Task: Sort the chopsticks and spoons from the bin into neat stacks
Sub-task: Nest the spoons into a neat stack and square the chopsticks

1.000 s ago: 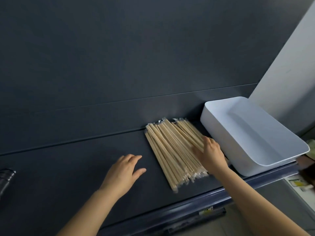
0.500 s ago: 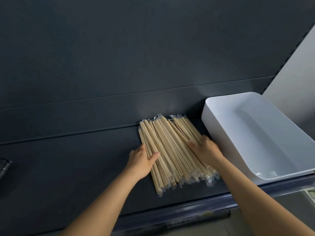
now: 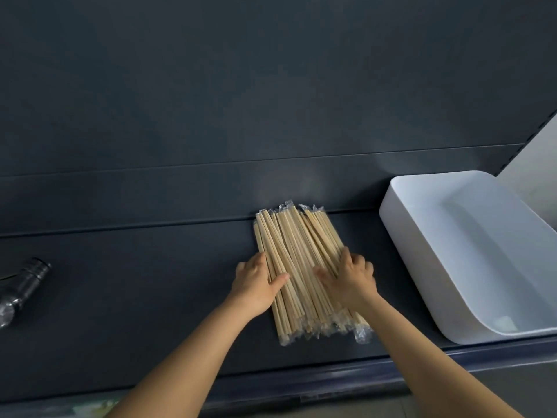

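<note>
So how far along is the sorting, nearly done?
Partly. Done: the wrapped chopsticks lie out of the white bin in one pile on the dark shelf. In hand: the left hand and right hand press on the pile, apparently squaring it; its near ends are uneven. Left: no spoon stack is in view, and a small pale thing in the bin's near corner is unclear.

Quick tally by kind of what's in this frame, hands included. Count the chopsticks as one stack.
wrapped chopsticks stack: 1
white bin: 1
silver flashlight: 1
hands: 2, left hand and right hand, both on the stack
spoons: 0 visible
Total: 5
</note>
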Demonstrator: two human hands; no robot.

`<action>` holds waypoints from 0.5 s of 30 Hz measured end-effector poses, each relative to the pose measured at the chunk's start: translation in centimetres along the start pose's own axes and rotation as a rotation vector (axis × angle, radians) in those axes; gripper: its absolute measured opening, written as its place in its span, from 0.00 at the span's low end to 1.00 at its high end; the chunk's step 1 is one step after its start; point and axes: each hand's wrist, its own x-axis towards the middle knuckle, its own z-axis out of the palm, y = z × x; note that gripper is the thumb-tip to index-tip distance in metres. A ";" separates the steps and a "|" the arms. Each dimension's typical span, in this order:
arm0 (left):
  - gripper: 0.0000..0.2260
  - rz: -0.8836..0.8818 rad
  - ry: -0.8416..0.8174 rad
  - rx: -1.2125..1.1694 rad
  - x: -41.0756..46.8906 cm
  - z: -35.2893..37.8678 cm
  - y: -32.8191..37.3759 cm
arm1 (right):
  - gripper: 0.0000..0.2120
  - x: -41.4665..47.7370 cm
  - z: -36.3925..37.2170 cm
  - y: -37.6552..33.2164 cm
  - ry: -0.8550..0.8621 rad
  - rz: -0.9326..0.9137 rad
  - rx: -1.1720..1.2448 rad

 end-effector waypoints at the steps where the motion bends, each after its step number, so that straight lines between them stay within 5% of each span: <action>1: 0.36 0.007 0.007 0.015 -0.1 -0.1 -0.4 | 0.42 -0.2 0.3 -0.6 -0.012 -0.006 0.002; 15: 0.39 -0.001 -0.090 0.177 -1.8 -5.7 -9.7 | 0.42 -3.0 4.8 -10.5 -0.079 -0.106 0.051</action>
